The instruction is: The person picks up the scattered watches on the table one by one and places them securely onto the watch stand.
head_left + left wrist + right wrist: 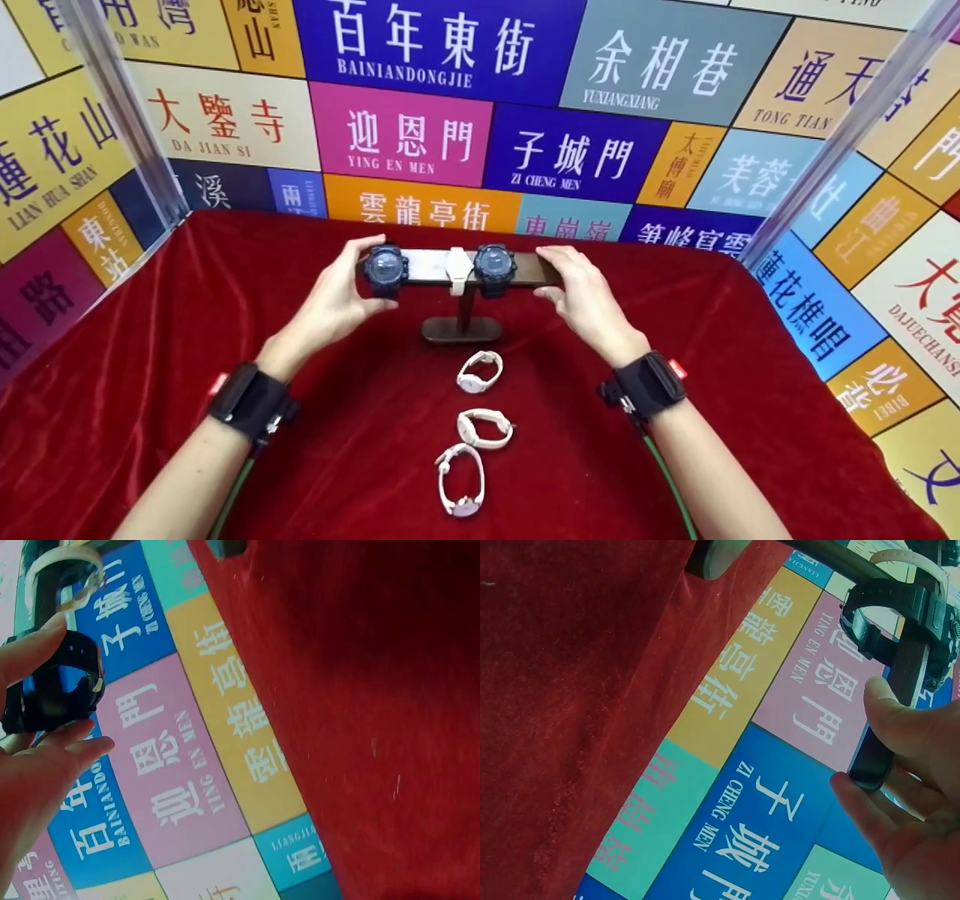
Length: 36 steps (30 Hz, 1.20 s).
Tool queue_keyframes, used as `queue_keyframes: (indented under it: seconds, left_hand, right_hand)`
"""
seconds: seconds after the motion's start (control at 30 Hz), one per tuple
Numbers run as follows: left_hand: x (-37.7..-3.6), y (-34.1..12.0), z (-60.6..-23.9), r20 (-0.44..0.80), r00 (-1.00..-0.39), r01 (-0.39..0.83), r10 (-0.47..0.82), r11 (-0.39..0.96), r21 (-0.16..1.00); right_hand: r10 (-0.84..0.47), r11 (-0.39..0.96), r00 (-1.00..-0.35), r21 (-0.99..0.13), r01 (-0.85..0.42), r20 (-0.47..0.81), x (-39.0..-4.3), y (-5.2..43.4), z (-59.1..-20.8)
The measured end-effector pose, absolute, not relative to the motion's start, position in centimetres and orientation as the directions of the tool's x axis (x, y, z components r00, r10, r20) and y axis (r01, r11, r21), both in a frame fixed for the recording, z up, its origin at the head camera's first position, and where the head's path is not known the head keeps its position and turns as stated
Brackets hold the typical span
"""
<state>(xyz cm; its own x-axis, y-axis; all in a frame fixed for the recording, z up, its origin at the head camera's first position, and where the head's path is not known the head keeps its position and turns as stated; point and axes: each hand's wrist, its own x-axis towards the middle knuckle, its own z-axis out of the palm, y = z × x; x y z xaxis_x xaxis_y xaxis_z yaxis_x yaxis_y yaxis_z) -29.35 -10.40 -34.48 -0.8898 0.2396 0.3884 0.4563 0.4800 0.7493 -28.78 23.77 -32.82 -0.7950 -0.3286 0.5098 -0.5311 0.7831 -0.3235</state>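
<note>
Head view: my left hand [341, 296] pinches a dark watch [385, 270] at the left end of the watch stand's bar [431, 264]. My right hand [589, 296] closes its grip round the bar's right end. A white watch [457, 271] and a second dark watch [495, 268] hang on the bar. Three pale watches [478, 370] lie in a line on the red-clothed counter [150, 337], in front of the stand's base.

Left wrist view: my thumb and fingers [71, 750] pinch the dark watch [56, 690]; the white watch [56, 570] shows just above it.

Right wrist view: my thumb and fingers [900, 720] clasp the bar's end [877, 754], beside the second dark watch [900, 611].
</note>
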Motion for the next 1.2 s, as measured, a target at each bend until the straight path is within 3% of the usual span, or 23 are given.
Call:
queue_keyframes:
  seconds: [0.3, 0.8, 1.2]
  left_hand:
    - [-30.2, -8.5, -34.2, 0.404, -0.874, 0.486, 0.271, 0.504, 0.714]
    - [-30.9, -6.8, -33.9, 0.331, -0.894, 0.449, 0.304, 0.578, 0.682]
    - [-30.8, -6.8, -34.4, 0.349, -0.889, 0.458, 0.296, 0.582, 0.673]
  right_hand:
    - [-0.332, 0.779, -0.771, -0.303, -0.549, 0.543, -28.8, 23.8, -32.8]
    - [-0.318, 0.796, -0.798, -0.314, -0.518, 0.512, -28.6, 23.5, -32.9]
    - [-0.311, 0.805, -0.788, -0.293, -0.516, 0.531, -28.6, 23.4, -32.9]
